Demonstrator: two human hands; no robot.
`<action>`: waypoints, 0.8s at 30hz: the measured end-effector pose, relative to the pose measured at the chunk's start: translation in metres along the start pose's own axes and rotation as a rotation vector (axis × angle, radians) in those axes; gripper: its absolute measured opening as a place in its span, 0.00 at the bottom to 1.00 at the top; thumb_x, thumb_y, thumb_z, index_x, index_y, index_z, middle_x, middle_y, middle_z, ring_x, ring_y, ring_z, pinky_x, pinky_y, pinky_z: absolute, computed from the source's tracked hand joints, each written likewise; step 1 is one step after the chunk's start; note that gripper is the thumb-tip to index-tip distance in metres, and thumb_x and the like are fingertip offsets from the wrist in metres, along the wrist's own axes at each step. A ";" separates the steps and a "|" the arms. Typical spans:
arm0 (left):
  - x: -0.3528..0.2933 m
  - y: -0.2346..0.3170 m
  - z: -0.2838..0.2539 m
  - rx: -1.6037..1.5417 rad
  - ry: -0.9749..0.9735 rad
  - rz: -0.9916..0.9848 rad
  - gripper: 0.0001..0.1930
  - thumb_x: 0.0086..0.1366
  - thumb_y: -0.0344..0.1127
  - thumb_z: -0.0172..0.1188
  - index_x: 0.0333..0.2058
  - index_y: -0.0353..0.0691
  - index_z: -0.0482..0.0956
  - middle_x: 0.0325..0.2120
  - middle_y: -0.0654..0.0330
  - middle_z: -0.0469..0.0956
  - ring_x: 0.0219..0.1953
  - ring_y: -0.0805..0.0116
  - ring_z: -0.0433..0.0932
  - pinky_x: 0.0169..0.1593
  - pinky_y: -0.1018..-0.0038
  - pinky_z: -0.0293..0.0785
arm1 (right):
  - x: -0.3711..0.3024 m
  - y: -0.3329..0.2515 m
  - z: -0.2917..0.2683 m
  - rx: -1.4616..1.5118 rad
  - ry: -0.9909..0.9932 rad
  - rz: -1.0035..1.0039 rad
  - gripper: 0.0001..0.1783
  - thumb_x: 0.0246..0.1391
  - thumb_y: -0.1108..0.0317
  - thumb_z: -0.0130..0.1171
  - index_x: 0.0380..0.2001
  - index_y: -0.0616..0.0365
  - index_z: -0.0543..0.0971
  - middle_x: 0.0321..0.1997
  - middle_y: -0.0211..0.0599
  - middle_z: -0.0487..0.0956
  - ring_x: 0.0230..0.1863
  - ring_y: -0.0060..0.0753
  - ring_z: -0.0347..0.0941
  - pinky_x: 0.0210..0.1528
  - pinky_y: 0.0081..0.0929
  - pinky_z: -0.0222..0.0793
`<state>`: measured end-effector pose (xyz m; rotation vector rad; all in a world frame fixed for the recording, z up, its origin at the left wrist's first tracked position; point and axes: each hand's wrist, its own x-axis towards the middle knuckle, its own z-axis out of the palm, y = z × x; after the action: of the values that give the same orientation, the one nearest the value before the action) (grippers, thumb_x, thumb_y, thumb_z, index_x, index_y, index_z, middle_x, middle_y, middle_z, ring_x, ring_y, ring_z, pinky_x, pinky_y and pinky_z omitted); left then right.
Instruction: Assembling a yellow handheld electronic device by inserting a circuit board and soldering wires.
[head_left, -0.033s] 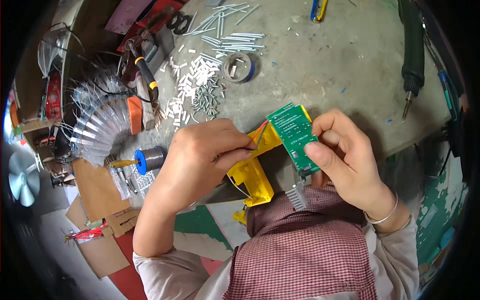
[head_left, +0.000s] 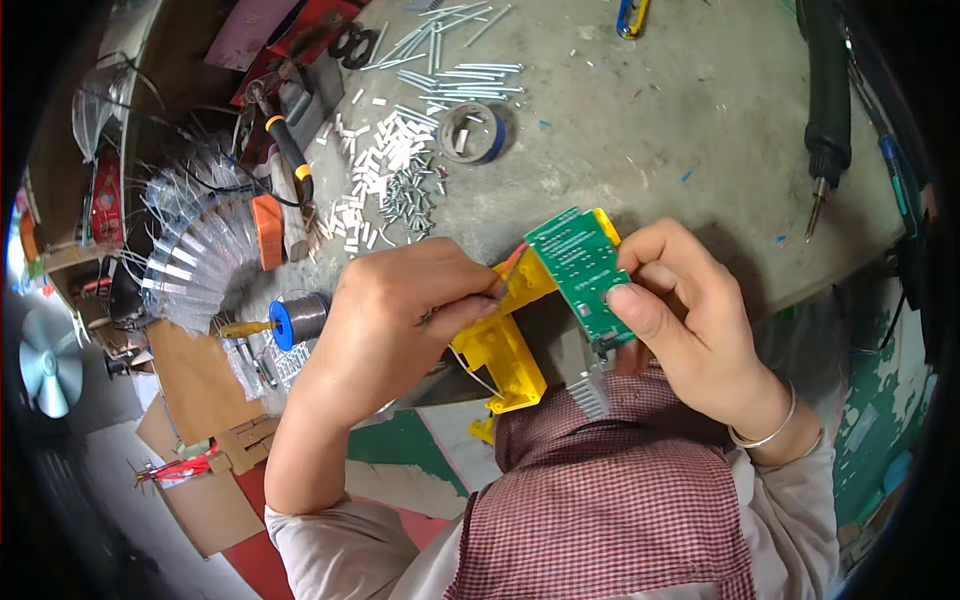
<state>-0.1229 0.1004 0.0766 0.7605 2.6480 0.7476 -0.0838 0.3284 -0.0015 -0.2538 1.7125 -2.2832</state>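
A green circuit board (head_left: pixel 583 268) is gripped along its right edge by my right hand (head_left: pixel 690 315), thumb on its face and fingers behind. A grey finned heat sink (head_left: pixel 590 397) hangs at the board's lower end. My left hand (head_left: pixel 405 315) is closed in a pinch at the red and dark wires (head_left: pixel 514 262) beside the board's left edge. Below the board and my left fingertips sits a yellow plastic housing (head_left: pixel 518 375), its inner side showing. The fingertips hide part of the wires and the housing's upper edge.
On the table lie long screws (head_left: pixel 475 82), short screws (head_left: pixel 408 203), white sleeves (head_left: pixel 405 140) and a tape roll (head_left: pixel 485 135). A solder spool (head_left: pixel 300 320) stands left of my left hand. A soldering iron (head_left: pixel 825 150) hangs at the right; a screwdriver (head_left: pixel 288 150) lies at the left.
The board has shifted slightly left and tilted a little in my right hand. My left hand keeps its pinch almost in place.
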 end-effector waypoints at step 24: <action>0.005 0.010 -0.007 0.462 -0.341 -0.204 0.13 0.37 0.19 0.59 0.26 0.38 0.79 0.24 0.61 0.74 0.28 0.59 0.70 0.29 0.65 0.67 | 0.002 0.027 0.006 -0.452 -0.066 -0.407 0.28 0.50 0.72 0.61 0.56 0.68 0.69 0.21 0.32 0.70 0.17 0.23 0.71 0.14 0.22 0.66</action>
<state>-0.1258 0.1076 0.0866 0.6385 2.5426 -0.0544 -0.0810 0.3148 -0.0253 -0.8268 2.2957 -2.0633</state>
